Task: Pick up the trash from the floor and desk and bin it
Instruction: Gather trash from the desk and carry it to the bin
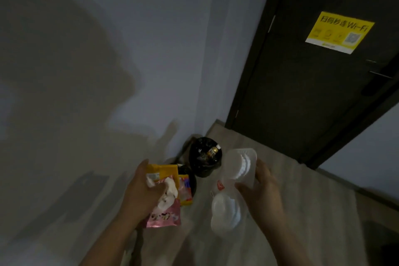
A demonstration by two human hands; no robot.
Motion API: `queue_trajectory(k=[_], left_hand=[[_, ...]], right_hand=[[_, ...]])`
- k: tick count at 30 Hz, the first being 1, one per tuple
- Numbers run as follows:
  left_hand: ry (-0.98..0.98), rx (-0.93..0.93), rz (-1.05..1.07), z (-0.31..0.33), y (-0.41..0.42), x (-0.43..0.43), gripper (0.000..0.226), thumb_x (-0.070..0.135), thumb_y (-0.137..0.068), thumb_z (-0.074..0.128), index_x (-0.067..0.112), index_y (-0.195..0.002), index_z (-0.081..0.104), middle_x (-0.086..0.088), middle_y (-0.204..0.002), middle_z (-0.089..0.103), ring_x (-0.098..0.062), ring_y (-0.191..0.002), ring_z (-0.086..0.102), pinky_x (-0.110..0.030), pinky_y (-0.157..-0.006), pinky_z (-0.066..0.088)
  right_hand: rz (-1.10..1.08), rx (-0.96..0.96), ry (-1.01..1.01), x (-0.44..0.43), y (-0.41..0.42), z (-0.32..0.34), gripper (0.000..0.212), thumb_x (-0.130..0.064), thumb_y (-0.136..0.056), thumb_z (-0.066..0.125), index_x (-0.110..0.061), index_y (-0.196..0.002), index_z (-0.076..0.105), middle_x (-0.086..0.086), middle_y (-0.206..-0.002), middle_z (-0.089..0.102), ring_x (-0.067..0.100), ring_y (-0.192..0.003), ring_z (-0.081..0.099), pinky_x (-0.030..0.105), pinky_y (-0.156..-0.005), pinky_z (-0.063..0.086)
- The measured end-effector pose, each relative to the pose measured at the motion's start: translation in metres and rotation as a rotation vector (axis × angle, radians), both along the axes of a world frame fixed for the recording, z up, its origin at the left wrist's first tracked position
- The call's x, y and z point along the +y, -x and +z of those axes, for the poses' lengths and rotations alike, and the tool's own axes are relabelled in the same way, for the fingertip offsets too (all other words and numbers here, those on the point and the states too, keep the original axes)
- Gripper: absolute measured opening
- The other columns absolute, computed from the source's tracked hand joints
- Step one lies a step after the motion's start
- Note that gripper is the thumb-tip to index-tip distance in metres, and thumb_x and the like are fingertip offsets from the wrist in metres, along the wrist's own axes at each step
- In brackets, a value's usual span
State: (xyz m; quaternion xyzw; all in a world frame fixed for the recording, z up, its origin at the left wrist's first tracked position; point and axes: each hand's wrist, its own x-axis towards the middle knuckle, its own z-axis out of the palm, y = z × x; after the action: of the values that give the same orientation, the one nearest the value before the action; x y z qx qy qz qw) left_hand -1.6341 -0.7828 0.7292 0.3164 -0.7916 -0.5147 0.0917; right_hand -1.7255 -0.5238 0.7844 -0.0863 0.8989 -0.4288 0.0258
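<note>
My left hand (141, 192) grips a bundle of trash: a yellow snack wrapper (166, 171), a crumpled white tissue (170, 192) and a pink packet (166, 216). My right hand (262, 190) holds clear plastic containers (239, 166), one raised near my fingers and another (225, 211) hanging lower. A black bin (205, 157) lined with a black bag stands on the floor in the wall corner, just beyond both hands. A small bottle (213, 151) lies inside it. A second dark round object (190, 176) sits partly hidden behind the wrappers.
A pale wall (108, 49) fills the left side, crossed by my shadow. A dark door (313, 71) with a yellow Wi-Fi sticker (339, 32) and a handle (380, 74) stands at the right. Light floor (280, 179) stretches between bin and door.
</note>
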Motion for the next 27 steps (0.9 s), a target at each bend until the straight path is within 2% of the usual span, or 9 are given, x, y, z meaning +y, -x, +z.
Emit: queue_trajectory(k=[2,5,11,15,18,20,22,24,27], left_hand=[[-0.025,-0.045,0.004,-0.013,0.018,-0.008,0.078,0.023,-0.084,0.07,0.021,-0.148,0.026,-0.007,-0.145,0.042,-0.027,-0.132,0.042,-0.032,-0.096,0.037],[-0.021,-0.094,0.046,-0.032,0.045,-0.015,0.076,0.023,-0.083,0.071,0.02,-0.146,0.028,-0.002,-0.128,0.052,-0.026,-0.127,0.048,-0.027,-0.088,0.036],[-0.017,-0.24,0.145,-0.075,0.107,-0.021,0.088,0.03,-0.077,0.077,0.021,-0.148,0.027,-0.008,-0.137,0.051,-0.028,-0.124,0.05,-0.032,-0.094,0.039],[-0.094,-0.362,0.216,-0.116,0.154,-0.014,0.094,0.028,-0.077,0.076,0.021,-0.15,0.018,-0.013,-0.137,0.051,-0.032,-0.12,0.052,-0.033,-0.087,0.042],[-0.126,-0.433,0.296,-0.149,0.184,-0.015,0.092,0.025,-0.075,0.078,0.019,-0.148,0.022,-0.014,-0.132,0.053,-0.033,-0.115,0.054,-0.034,-0.082,0.044],[-0.151,-0.451,0.335,-0.173,0.2,-0.019,0.084,0.021,-0.073,0.08,0.017,-0.141,0.033,-0.012,-0.124,0.057,-0.026,-0.102,0.056,-0.026,-0.072,0.047],[-0.169,-0.462,0.361,-0.198,0.213,-0.025,0.075,0.016,-0.07,0.082,0.015,-0.133,0.042,-0.002,-0.105,0.059,-0.012,-0.083,0.051,-0.014,-0.058,0.037],[-0.175,-0.482,0.387,-0.229,0.224,-0.033,0.072,0.014,-0.068,0.083,0.013,-0.13,0.046,0.013,-0.084,0.05,0.001,-0.068,0.042,-0.01,-0.053,0.03],[-0.192,-0.548,0.369,-0.277,0.238,-0.046,0.066,0.013,-0.067,0.084,0.012,-0.123,0.051,0.019,-0.076,0.042,0.005,-0.065,0.042,-0.009,-0.05,0.031]], right_hand=[[0.018,-0.036,-0.004,-0.008,0.025,-0.012,0.065,-0.019,-0.082,0.071,-0.031,-0.138,0.04,-0.008,-0.132,0.049,0.014,-0.118,0.051,0.04,-0.093,0.051],[0.054,-0.1,-0.039,-0.021,0.065,-0.036,0.066,-0.02,-0.08,0.071,-0.035,-0.136,0.039,-0.008,-0.13,0.048,0.014,-0.117,0.05,0.04,-0.093,0.051],[0.172,-0.192,-0.115,-0.046,0.163,-0.089,0.064,-0.024,-0.079,0.073,-0.028,-0.135,0.043,-0.005,-0.128,0.052,0.014,-0.116,0.054,0.037,-0.094,0.051],[0.218,-0.297,-0.157,-0.054,0.232,-0.128,0.069,-0.018,-0.079,0.073,-0.023,-0.139,0.04,0.001,-0.131,0.051,0.017,-0.115,0.055,0.037,-0.095,0.05],[0.274,-0.35,-0.172,-0.062,0.268,-0.161,0.07,-0.014,-0.081,0.071,-0.022,-0.142,0.037,0.002,-0.132,0.05,0.014,-0.113,0.052,0.028,-0.093,0.046],[0.301,-0.389,-0.176,-0.069,0.286,-0.185,0.07,-0.012,-0.082,0.071,-0.021,-0.142,0.037,0.003,-0.132,0.05,0.013,-0.112,0.052,0.026,-0.093,0.045],[0.312,-0.408,-0.192,-0.077,0.299,-0.21,0.073,-0.012,-0.081,0.072,-0.021,-0.143,0.036,0.003,-0.132,0.049,0.01,-0.11,0.049,0.025,-0.092,0.044],[0.316,-0.426,-0.211,-0.085,0.31,-0.237,0.074,-0.012,-0.08,0.073,-0.021,-0.143,0.036,0.003,-0.132,0.048,0.005,-0.106,0.044,0.022,-0.089,0.041],[0.313,-0.451,-0.207,-0.098,0.323,-0.282,0.07,-0.013,-0.08,0.073,-0.022,-0.14,0.039,0.003,-0.128,0.05,0.008,-0.105,0.048,0.023,-0.086,0.043]])
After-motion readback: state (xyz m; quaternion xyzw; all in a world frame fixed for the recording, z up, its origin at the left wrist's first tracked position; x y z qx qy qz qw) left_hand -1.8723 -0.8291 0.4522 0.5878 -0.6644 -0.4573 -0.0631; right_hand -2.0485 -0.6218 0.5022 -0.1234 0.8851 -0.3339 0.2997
